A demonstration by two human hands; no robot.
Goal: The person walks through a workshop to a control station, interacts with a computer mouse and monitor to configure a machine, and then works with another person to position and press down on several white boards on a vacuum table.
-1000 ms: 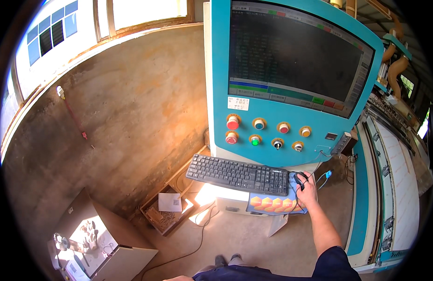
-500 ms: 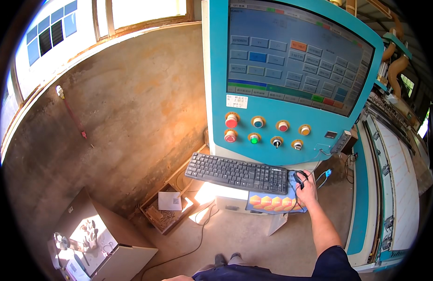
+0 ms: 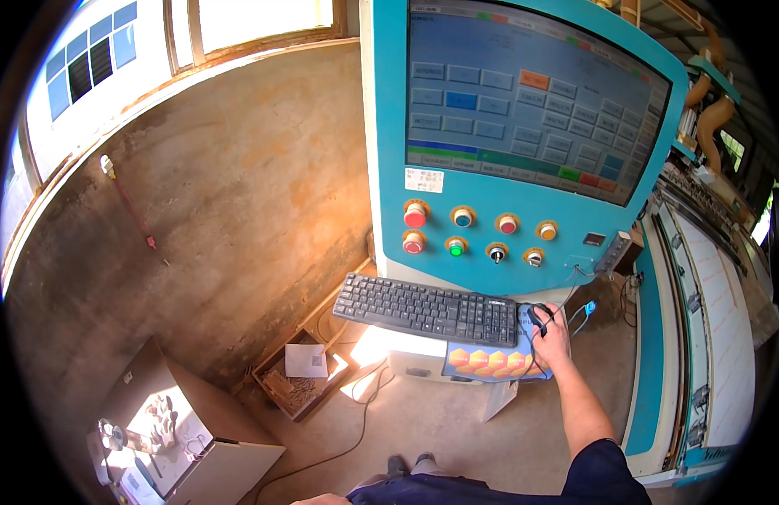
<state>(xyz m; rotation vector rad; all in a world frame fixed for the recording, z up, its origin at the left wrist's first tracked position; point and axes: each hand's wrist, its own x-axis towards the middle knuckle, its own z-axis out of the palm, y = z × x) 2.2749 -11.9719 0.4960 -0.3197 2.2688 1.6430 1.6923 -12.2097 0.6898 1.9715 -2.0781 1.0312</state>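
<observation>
My right hand (image 3: 553,337) is closed over a black computer mouse (image 3: 540,317), its fingers resting along the mouse's top and side. The mouse sits on a blue mouse pad (image 3: 524,369) with a band of orange hexagons, and its cable loops down across the pad. Directly left of it lies a black keyboard (image 3: 423,311), partly covering the pad. Above them stands a teal control cabinet with a screen (image 3: 532,101) full of rectangular on-screen buttons. Only a sliver of skin shows at the lower edge on my left side; my left hand itself is out of sight.
Red, green, blue and yellow push buttons and knobs line the teal panel (image 3: 482,265). At lower left are a box-like cabinet (image 3: 229,467) with gloves (image 3: 162,421) on top and a wooden tray (image 3: 301,412) holding scraps. A cable (image 3: 356,438) crosses the floor. Machinery (image 3: 701,337) stands right.
My right hand stays on the mouse with hardly any movement. A yellow outline around one on-screen button no longer shows. The whole view has shifted very slightly.
</observation>
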